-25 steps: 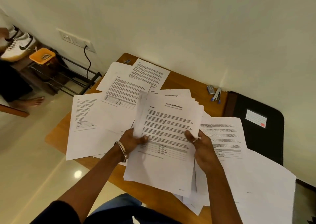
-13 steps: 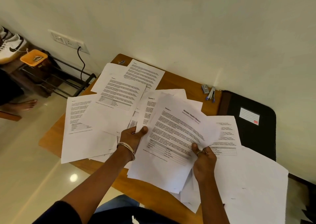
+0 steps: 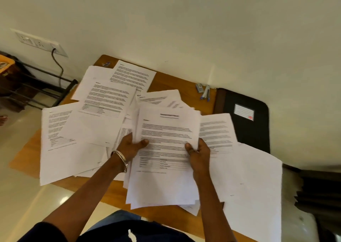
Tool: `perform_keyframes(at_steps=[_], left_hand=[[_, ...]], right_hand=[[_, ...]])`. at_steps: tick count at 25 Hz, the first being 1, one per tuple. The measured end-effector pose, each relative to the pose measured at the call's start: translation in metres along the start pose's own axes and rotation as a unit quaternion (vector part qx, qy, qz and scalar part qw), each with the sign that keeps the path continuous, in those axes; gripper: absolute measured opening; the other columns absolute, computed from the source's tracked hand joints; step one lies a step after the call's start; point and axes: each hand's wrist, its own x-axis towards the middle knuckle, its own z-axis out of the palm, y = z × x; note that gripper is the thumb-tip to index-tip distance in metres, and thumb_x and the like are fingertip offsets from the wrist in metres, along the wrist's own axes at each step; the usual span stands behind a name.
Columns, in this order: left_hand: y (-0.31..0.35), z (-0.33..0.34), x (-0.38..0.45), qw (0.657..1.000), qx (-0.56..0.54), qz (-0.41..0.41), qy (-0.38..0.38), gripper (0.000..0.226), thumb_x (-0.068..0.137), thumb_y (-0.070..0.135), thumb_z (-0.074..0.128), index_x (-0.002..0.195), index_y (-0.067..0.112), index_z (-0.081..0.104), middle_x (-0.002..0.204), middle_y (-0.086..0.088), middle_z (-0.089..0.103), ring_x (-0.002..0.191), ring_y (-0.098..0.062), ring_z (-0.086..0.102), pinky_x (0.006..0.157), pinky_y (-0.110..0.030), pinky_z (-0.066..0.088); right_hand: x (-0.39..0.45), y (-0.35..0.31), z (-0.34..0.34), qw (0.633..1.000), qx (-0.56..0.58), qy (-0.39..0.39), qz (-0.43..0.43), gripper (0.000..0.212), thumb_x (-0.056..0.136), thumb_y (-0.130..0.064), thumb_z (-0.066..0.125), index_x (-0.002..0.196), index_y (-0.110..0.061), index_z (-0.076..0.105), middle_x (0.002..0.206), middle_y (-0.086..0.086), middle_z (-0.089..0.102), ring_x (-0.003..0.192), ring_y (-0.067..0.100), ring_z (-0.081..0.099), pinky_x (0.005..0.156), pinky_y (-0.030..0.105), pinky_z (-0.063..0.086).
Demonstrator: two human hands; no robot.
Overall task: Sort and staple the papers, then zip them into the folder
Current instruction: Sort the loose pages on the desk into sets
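A stack of printed papers [image 3: 166,179] is held above the wooden table [image 3: 166,82] in the middle of the view. My left hand [image 3: 130,145] grips its left edge, thumb on the top sheet. My right hand [image 3: 200,154] grips the right edge, thumb on top too. More printed sheets [image 3: 105,103] lie spread over the table's left half, and others [image 3: 258,182] lie to the right. A black zip folder [image 3: 245,131] with a white label lies at the far right. A small stapler [image 3: 199,88] sits near the wall with pens [image 3: 206,92] beside it.
The wall runs right behind the table. A socket plate with a plugged cable [image 3: 55,57] is on the wall at the left, above a dark metal rack [image 3: 36,88]. Dark furniture [image 3: 321,192] stands at the right edge. Papers overhang the table's front and left edges.
The top sheet, tilted and lifted by my right hand half a second ago, now lies square on the stack, with both hands at its sides. The camera has swung slightly.
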Motion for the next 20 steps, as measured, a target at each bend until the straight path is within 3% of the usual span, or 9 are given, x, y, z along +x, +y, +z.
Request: perform_keyframes(at_steps=[2,5,7,9,12,14,16,18,20], left_hand=[[-0.006,0.009,-0.001,1.000,0.007,-0.007,-0.025,0.035,0.080,0.005,0.067,0.114,0.009,0.062,0.106,-0.005,0.069,0.101,-0.029,0.065,0.083,-0.042,0.055],[0.001,0.028,-0.006,0.998,0.041,0.047,-0.013,0.042,0.077,-0.001,0.068,0.117,0.007,0.059,0.108,-0.005,0.067,0.102,-0.027,0.064,0.087,-0.043,0.052],[0.023,0.045,-0.009,0.987,0.076,0.135,0.037,0.039,0.080,-0.001,0.066,0.118,0.004,0.057,0.107,-0.006,0.065,0.097,-0.021,0.062,0.086,-0.035,0.052],[0.051,0.065,-0.013,0.970,0.080,0.214,0.076,0.036,0.082,0.000,0.065,0.117,0.002,0.057,0.109,-0.004,0.062,0.096,-0.016,0.060,0.081,-0.020,0.051],[0.067,0.080,-0.016,0.953,0.061,0.268,0.126,0.035,0.081,-0.001,0.066,0.115,0.003,0.057,0.107,0.002,0.059,0.091,-0.007,0.059,0.077,-0.010,0.050],[0.052,0.077,-0.015,0.959,0.056,0.242,0.137,0.036,0.079,0.002,0.070,0.113,0.002,0.059,0.106,-0.005,0.062,0.094,-0.018,0.060,0.083,-0.027,0.054],[0.027,0.071,-0.016,0.966,0.098,0.186,0.152,0.034,0.078,0.005,0.071,0.110,0.003,0.060,0.102,-0.009,0.064,0.092,-0.023,0.060,0.085,-0.039,0.053],[0.012,0.069,-0.019,0.966,0.127,0.134,0.182,0.033,0.080,0.008,0.070,0.110,0.001,0.060,0.102,-0.014,0.064,0.087,-0.024,0.057,0.084,-0.039,0.051],[0.012,0.069,-0.021,0.963,0.133,0.127,0.197,0.032,0.083,0.012,0.067,0.112,-0.001,0.059,0.100,-0.012,0.062,0.086,-0.023,0.055,0.084,-0.040,0.051]], right_hand=[[-0.003,-0.004,-0.001,0.998,-0.027,0.054,-0.031,0.045,0.087,-0.006,0.065,0.130,-0.015,0.052,0.124,0.002,0.062,0.113,0.017,0.060,0.095,0.040,0.053],[-0.010,-0.023,-0.015,0.997,0.009,0.052,-0.054,0.057,0.086,-0.008,0.067,0.136,-0.021,0.042,0.126,-0.004,0.058,0.106,0.010,0.061,0.080,0.018,0.055],[-0.008,-0.042,-0.027,0.996,0.030,0.053,-0.061,0.054,0.084,-0.004,0.069,0.133,-0.012,0.048,0.125,0.002,0.061,0.104,0.011,0.062,0.078,0.016,0.054],[-0.004,-0.061,-0.037,0.992,0.049,0.074,-0.089,0.047,0.083,-0.005,0.070,0.127,-0.008,0.053,0.121,0.006,0.064,0.105,0.015,0.064,0.084,0.024,0.056],[0.002,-0.069,-0.046,0.987,0.067,0.076,-0.125,0.043,0.085,-0.006,0.068,0.123,-0.018,0.051,0.116,-0.004,0.064,0.107,0.014,0.063,0.088,0.026,0.054],[0.004,-0.055,-0.046,0.993,0.025,0.052,-0.107,0.047,0.088,-0.010,0.065,0.126,-0.026,0.044,0.121,-0.005,0.060,0.111,0.014,0.059,0.092,0.030,0.052],[0.003,-0.028,-0.042,0.993,-0.065,0.014,-0.094,0.042,0.091,-0.025,0.062,0.129,-0.020,0.045,0.128,0.001,0.057,0.118,0.019,0.055,0.100,0.042,0.048],[0.004,-0.006,-0.037,0.987,-0.127,0.003,-0.102,0.053,0.090,-0.040,0.056,0.132,-0.009,0.048,0.131,0.010,0.056,0.123,0.029,0.052,0.102,0.051,0.045],[0.005,-0.009,-0.028,0.985,-0.137,0.005,-0.106,0.049,0.093,-0.029,0.056,0.134,-0.004,0.046,0.134,0.014,0.053,0.126,0.034,0.049,0.107,0.049,0.040]])
